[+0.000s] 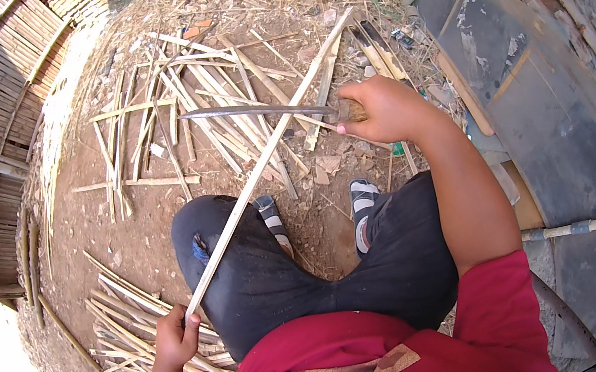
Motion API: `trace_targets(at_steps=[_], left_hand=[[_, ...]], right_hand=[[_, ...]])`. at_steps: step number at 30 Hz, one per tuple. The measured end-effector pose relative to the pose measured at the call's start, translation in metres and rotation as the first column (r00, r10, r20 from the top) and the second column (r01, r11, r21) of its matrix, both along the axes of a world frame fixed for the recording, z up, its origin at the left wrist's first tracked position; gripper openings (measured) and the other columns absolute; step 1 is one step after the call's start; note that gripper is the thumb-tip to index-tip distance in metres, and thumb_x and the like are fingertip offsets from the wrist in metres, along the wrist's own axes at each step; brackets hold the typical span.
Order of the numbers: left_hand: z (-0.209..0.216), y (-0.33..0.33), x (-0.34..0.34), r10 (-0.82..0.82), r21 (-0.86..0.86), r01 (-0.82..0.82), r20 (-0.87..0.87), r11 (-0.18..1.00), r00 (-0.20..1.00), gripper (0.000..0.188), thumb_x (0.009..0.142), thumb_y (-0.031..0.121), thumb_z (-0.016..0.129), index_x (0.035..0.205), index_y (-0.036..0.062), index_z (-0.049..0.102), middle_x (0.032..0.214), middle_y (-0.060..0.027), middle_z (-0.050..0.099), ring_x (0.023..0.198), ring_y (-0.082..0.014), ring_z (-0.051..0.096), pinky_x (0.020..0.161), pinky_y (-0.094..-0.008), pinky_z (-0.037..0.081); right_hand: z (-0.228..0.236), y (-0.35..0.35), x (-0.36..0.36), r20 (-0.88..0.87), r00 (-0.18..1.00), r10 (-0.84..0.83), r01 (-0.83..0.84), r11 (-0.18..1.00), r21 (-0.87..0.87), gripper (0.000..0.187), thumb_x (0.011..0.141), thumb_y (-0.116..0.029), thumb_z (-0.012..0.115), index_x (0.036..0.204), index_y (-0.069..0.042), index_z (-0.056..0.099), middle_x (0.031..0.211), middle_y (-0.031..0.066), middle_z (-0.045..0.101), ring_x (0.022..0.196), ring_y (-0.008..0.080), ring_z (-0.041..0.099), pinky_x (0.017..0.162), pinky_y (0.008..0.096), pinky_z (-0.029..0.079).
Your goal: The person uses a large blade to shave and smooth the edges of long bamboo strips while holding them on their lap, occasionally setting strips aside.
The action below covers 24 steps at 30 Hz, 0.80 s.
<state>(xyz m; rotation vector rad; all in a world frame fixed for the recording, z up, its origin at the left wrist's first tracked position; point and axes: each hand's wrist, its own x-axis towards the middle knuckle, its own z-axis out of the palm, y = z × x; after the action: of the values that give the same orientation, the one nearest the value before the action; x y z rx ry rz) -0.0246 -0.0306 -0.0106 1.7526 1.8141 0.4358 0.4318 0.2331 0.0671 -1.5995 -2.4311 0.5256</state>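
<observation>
Red cloth covers the person's torso in a shirt [309,339], and dark trousers [404,247] spread to either side with the knees apart. Low beside the left thigh, the left hand [174,339] is closed around the near end of a pale bamboo strip [239,211], its thumb laid along the top; that forearm rises nearly straight from the lower edge. Cut strips lie in a heap [127,324] on the ground beyond this hand. From the grip, the held strip slants over the left knee, away and to the right. Farther out, the right hand [384,111] is wrapped around the wooden handle [352,109] of a knife [245,109], the arm reaching forward and bent inward at the wrist. Its blade points left and crosses the strip; whether they touch, I cannot tell. Past the sandalled feet [272,218], a looser scatter of strips [204,83] covers the bare earth.
</observation>
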Motion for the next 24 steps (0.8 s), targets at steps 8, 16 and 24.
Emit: trace_targets(at_steps=[8,16,24], left_hand=[[0.006,0.006,0.031,-0.016,-0.029,0.015,-0.049,0.999,0.999,0.049,0.106,0.041,0.053,0.08,-0.0006,0.054,0.061,-0.0189,0.055,0.056,-0.0355,0.056,0.056,-0.0437,0.044],[0.012,0.007,0.038,0.005,-0.045,-0.008,-0.073,0.999,0.997,0.047,0.105,0.04,0.053,0.081,-0.0006,0.053,0.065,-0.0244,0.057,0.062,-0.0463,0.059,0.06,-0.0493,0.046],[-0.005,0.006,0.046,0.038,0.031,-0.037,-0.06,0.999,0.997,0.041,0.106,0.033,0.052,0.083,-0.001,0.052,0.066,-0.0276,0.056,0.064,-0.0516,0.057,0.058,-0.0516,0.044]], right_hand=[[-0.025,-0.02,-0.051,0.027,0.961,0.277,-0.273,0.957,-0.093,0.037,0.082,-0.03,0.078,0.112,-0.008,0.07,0.093,0.0207,0.072,0.094,0.0399,0.07,0.082,0.0496,0.056],[-0.031,-0.024,-0.062,0.114,0.954,0.277,-0.277,0.961,-0.022,0.041,0.079,-0.023,0.078,0.116,-0.007,0.07,0.089,0.0239,0.072,0.089,0.0422,0.07,0.079,0.05,0.055],[-0.066,-0.006,-0.039,-0.043,0.993,0.113,-0.11,0.991,0.073,0.043,0.08,-0.015,0.068,0.123,-0.011,0.07,0.096,0.0189,0.074,0.093,0.0391,0.072,0.081,0.048,0.058]])
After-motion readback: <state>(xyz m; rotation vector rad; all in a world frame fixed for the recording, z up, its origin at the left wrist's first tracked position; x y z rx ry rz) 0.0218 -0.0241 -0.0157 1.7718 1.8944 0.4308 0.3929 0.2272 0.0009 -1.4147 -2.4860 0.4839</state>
